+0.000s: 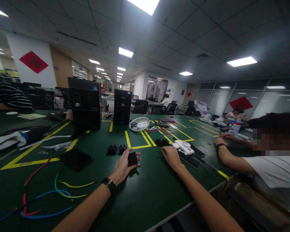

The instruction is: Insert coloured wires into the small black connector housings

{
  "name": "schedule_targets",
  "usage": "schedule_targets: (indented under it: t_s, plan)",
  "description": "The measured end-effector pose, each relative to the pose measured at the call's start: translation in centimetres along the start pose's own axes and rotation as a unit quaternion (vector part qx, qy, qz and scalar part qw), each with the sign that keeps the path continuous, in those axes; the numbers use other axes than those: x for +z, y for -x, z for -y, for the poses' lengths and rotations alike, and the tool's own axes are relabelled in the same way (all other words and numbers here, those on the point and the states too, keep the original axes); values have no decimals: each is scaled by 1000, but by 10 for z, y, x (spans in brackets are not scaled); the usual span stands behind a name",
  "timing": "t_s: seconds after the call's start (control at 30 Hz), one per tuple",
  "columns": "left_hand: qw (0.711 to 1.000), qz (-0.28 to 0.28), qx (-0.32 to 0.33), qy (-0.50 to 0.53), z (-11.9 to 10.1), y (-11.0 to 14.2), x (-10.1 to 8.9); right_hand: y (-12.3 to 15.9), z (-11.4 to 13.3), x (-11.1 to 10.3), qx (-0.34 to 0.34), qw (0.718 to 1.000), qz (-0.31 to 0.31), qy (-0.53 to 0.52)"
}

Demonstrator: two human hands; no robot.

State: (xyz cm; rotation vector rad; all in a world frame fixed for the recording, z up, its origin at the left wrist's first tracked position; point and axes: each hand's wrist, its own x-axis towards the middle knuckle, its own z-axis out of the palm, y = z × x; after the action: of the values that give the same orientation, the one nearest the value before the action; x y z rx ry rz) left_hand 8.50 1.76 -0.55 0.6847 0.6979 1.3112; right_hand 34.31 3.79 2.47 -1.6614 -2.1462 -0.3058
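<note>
My left hand (125, 166) is turned palm up above the table, with a black square piece (132, 159) resting in it against the fingers. Just beyond that hand sit several black ridged parts (111, 149) in a cluster. My right hand (171, 158) is lower on the table surface, its fingers closed together. Whatever they may be pinching is too small to make out. A thin, short item (160, 157) lies beside its fingertips. More black ridged parts (162, 142) stand just past the right hand, and a white rounded device (185, 147) is to its right.
Loose coloured wires (47, 193) and a dark flat sheet (76, 159) lie to the left. Two black cases (84, 103) and a white basket (139, 124) stand farther back. Phone-like black slabs (189, 160) lie right. Another person's arm (228, 158) rests at the right edge.
</note>
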Motion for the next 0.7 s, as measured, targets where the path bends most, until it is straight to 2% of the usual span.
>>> schedule_targets:
  t_s: [0.07,0.13,0.23,0.33,0.43,0.7]
  plan:
    - [1000,-2,-4,10,1,-2,-1,-9,13,-3,20,999,-38,-21]
    - [1000,-19,10,17,2,-6,-3,-18,40,-2,20,992,-59,-109]
    - [995,-75,51,37,4,-12,-6,-28,92,8,9,956,-33,-291]
    - [990,-101,74,62,3,-17,-8,-31,131,25,44,918,-8,-394]
    - [991,-94,78,60,2,-17,-9,-29,142,39,66,900,5,-432]
    - [992,-73,93,44,4,-18,-13,-26,135,48,64,875,48,-477]
